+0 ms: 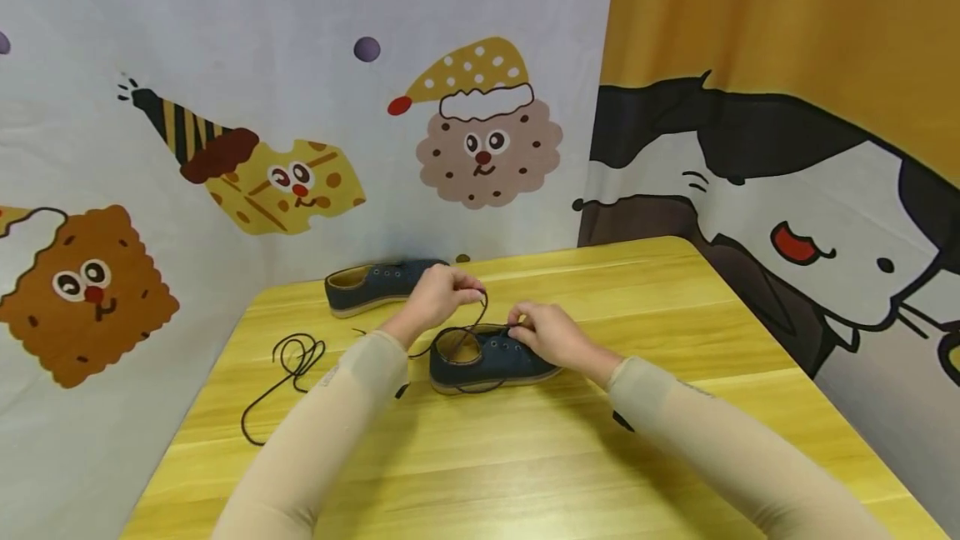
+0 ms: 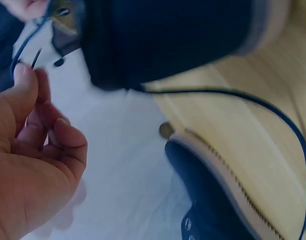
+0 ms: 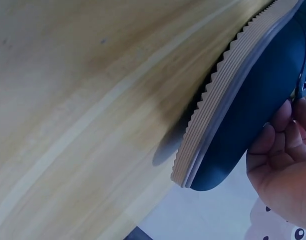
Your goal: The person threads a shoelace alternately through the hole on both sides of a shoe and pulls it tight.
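A dark blue shoe [image 1: 480, 371] with a tan sole stands on the table, its toe to the right. My left hand [image 1: 437, 300] is raised over the shoe's heel end, pinching a dark shoelace [image 2: 232, 92] between thumb and forefinger; a short tip sticks out above the fingers in the left wrist view. At the eyelets my right hand [image 1: 557, 337] pinches the lace close to the shoe's upper, its curled fingers beside the toe part in the right wrist view. Part of the lace hangs along the shoe's near side.
Behind my left hand stands a second blue shoe [image 1: 352, 298], with no lace visible in its eyelets. A loose dark lace [image 1: 258, 403] lies coiled on the left of the wooden table [image 1: 480, 473]. A printed curtain [image 1: 300, 40] hangs directly behind the table.
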The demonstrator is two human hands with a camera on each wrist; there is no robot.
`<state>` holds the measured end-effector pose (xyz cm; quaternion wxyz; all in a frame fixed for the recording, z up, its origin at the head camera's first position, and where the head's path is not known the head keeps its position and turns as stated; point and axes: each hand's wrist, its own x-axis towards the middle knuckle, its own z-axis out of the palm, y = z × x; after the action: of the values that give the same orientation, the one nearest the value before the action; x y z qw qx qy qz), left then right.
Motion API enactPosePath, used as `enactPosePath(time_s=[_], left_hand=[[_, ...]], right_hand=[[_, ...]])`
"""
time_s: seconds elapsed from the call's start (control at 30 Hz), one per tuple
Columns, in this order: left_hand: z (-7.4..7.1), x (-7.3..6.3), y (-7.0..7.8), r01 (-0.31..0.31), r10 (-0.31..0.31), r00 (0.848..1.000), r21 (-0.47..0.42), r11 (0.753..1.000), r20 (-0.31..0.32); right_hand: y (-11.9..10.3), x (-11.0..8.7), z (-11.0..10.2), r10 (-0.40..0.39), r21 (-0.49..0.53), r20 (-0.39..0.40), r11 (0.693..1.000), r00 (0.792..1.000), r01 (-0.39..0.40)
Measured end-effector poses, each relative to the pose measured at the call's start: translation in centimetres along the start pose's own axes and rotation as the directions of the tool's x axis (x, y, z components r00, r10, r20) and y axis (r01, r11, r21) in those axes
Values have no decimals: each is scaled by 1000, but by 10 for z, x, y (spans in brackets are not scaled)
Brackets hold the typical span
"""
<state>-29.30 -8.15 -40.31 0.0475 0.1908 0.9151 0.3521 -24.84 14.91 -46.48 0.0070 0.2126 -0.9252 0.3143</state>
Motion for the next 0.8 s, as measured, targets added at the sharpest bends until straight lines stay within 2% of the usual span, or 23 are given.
enactPosePath(time_s=[0.13, 0.23, 0.33, 0.47, 0.57, 0.8], left_hand=[[15, 14, 0, 15, -26, 991, 85, 996, 133], [19, 18, 1, -2, -24, 981, 132, 991, 192], [21, 21, 2, -30, 0, 977, 138, 990, 213], [26, 23, 3, -28, 13, 975, 66, 997, 223], [30, 23, 5, -27, 16, 970, 44, 999, 242], [35, 27, 12, -64, 6, 946, 170, 983, 323]], right_hand=[[-3, 3, 4, -36, -18, -5, 999, 999, 36], [-4, 4, 5, -43, -25, -23, 999, 999, 42], [-4, 5, 4, -18, -24, -40, 1000, 999, 17], [-2, 5, 3, 14, -1, -37, 1000, 999, -14], [-1, 5, 2, 15, 15, -25, 1000, 1000, -15], [0, 2, -1, 40, 37, -19, 999, 999, -39]])
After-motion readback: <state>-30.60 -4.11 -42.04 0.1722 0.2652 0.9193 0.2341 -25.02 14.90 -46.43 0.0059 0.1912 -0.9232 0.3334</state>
